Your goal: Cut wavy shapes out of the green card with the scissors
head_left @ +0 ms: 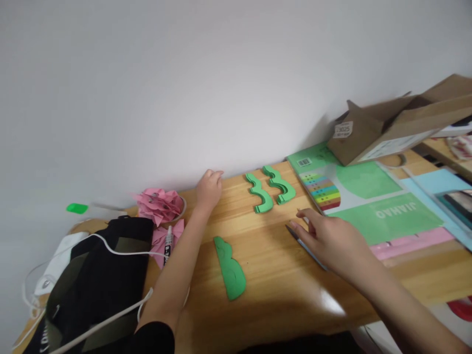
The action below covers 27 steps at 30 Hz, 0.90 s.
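My left hand (209, 189) is at the wall-side edge of the table, fingers curled in; anything inside them is hidden. To its right lie two stacks of wavy green cut-out strips, the left strips (261, 194) and the right strips (280, 186). Nearer to me is a flat green scalloped piece (230, 270) with faint curved lines on it. My right hand (328, 241) hovers low over the wood, thumb and index finger apart. Just beneath it lies a slim tool with a dark pointed tip (292, 232), partly covered by the hand.
Pink folded-paper flowers (160, 205) and a glue tube (168, 243) sit at the left, beside a black bag (106, 275) and white cables. A green-covered paper pack (372, 196) and an open cardboard box (394, 123) occupy the right. The wall (206, 88) bounds the table behind.
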Available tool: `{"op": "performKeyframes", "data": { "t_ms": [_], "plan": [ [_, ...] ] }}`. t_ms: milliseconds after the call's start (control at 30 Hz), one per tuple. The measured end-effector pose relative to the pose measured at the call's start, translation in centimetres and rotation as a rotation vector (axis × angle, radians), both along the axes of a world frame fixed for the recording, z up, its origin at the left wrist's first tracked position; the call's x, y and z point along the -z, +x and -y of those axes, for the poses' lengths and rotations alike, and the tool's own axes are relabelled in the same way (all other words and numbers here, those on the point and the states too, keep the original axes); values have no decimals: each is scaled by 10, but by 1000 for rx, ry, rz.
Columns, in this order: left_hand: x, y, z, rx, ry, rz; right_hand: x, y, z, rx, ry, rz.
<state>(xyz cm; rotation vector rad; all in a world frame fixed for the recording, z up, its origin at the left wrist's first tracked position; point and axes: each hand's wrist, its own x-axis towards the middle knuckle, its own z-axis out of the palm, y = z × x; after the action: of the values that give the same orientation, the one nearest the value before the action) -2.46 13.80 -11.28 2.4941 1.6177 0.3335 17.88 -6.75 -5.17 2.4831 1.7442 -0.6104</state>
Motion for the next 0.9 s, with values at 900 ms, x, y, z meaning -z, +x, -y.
{"op": "performKeyframes", "data": {
  "t_ms": [900],
  "plan": [
    [-2,-97,208,91,-458,211,47,-74,118,-437,-70,-443]
  ]
}}
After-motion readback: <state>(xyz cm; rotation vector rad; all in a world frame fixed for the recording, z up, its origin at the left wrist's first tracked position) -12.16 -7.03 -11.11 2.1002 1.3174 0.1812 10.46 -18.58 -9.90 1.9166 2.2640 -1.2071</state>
